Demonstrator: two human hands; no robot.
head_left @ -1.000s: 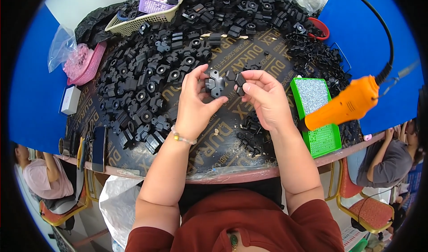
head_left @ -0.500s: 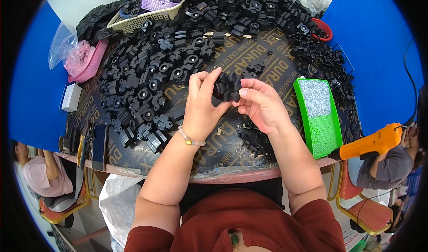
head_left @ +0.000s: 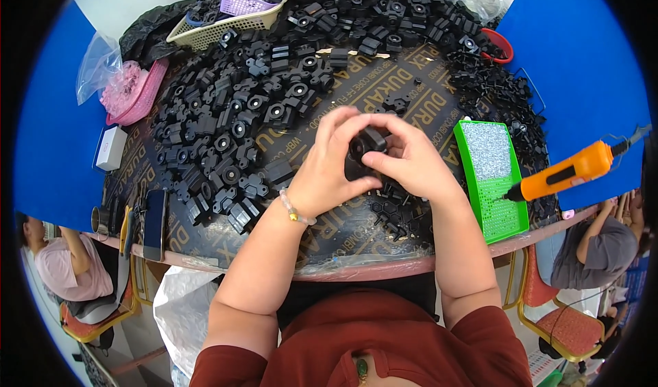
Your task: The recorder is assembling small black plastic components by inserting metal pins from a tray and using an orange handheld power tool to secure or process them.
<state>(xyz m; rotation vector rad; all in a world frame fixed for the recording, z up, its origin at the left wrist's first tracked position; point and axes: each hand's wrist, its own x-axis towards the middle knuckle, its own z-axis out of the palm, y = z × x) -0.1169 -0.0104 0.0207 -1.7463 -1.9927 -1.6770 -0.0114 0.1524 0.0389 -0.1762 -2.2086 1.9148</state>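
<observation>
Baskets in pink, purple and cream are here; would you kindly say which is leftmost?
The pink basket, beyond the white box; the purple basket and cream basket are farther right.

A blue left panel [head_left: 51, 140] and blue right panel [head_left: 589, 72] flank the dark desk [head_left: 356, 240]; off its near corners, red-padded, gold-framed chairs [head_left: 569, 327] stand on pale floor [head_left: 137, 329].

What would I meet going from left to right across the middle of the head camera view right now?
Small white rectangular box, dark flat phone, left hand, black plastic part, right hand, green rectangular plastic tray, orange handheld power tool.
</observation>
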